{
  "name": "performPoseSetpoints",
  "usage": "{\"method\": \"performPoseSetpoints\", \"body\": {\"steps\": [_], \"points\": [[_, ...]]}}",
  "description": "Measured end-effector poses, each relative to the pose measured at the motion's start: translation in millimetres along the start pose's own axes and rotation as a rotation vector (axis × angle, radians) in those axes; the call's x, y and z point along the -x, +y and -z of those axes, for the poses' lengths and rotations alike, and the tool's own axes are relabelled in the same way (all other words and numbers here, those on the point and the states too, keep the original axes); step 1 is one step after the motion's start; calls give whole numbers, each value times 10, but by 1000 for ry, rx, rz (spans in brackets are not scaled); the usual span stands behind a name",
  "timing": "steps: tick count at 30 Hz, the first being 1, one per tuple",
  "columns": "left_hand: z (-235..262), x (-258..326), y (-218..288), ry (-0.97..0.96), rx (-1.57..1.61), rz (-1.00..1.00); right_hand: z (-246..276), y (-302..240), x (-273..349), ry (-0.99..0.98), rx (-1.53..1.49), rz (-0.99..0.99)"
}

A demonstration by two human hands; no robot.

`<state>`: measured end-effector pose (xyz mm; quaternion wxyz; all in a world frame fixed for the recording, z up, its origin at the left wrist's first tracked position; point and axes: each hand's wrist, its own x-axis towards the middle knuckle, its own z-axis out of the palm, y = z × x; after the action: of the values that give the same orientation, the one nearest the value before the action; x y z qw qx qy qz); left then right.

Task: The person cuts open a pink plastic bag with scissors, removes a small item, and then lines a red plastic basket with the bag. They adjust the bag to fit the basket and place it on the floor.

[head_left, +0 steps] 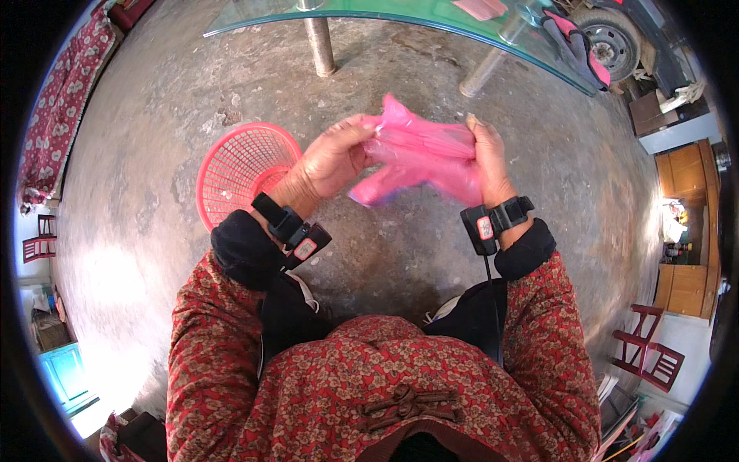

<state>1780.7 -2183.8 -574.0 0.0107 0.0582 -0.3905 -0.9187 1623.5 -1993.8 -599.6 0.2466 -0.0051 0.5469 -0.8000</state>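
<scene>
In the head view, I am observing both hands holding one pink plastic item (419, 146) in the air between them, above the concrete floor (392, 266). The left hand (335, 158) is grasping its left end, the thumb pressing against the fingers. The right hand (491, 158) is gripping its right end, the thumb lying along the upper edge; its other fingers are mostly hiding behind the material. The item is blurring, so I am reading it only as probably a thin bag. A red mesh basket (235, 165) is resting on the floor to the left, the left wrist partly covering its rim. A glass-topped table (419, 11) is standing on metal legs beyond the hands.
</scene>
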Motion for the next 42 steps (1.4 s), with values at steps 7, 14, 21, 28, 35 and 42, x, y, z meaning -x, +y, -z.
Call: {"method": "performPoseSetpoints", "body": {"steps": [7, 14, 21, 28, 35, 42], "points": [[230, 0, 328, -15, 188, -143, 598, 188, -438, 137, -32, 61], [138, 23, 459, 75, 146, -176, 695, 256, -469, 191, 1148, 226], [-65, 25, 362, 84, 25, -82, -100, -46, -14, -287, 835, 567], [-533, 142, 78, 16, -159, 100, -360, 790, 215, -422, 886, 502], [-33, 159, 548, -235, -41, -73, 132, 606, -81, -85, 850, -18], [221, 43, 499, 694, -791, -618, 66, 426, -112, -97, 772, 142]]}}
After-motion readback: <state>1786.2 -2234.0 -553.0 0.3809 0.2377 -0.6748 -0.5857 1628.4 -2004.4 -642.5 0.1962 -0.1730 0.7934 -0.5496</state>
